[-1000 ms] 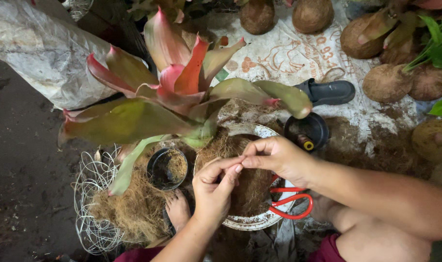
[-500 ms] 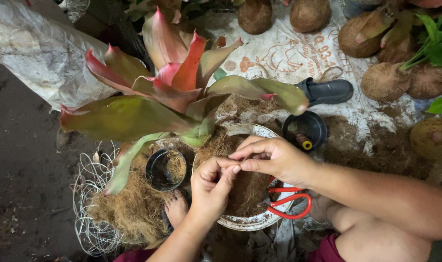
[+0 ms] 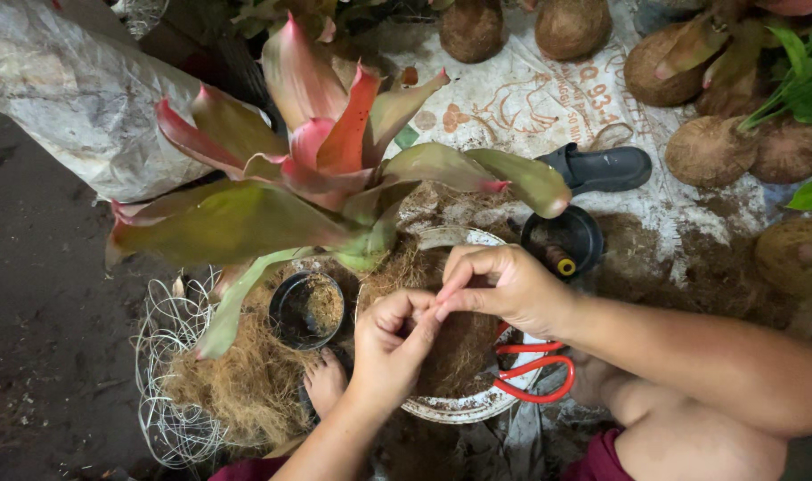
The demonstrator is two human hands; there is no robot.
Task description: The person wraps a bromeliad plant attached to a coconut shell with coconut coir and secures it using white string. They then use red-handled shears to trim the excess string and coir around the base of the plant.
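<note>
Looking down through my head camera, I see my left hand (image 3: 390,343) and right hand (image 3: 504,287) meeting over a ball of brown coconut fibre (image 3: 442,334) that wraps the base of a large red-and-green bromeliad (image 3: 335,169). Both hands are closed in a pinch, fingertips touching each other just above the fibre; whatever they pinch is too small to make out. The fibre ball sits in a white bowl (image 3: 464,411). Red-handled scissors (image 3: 535,370) lie on the bowl's right edge, under my right wrist. A small black pot (image 3: 306,309) sits just left of the bowl, on loose fibre inside a wire basket (image 3: 170,374). A second black pot (image 3: 564,239) and a dark sandal (image 3: 602,167) lie beyond my right hand
</note>
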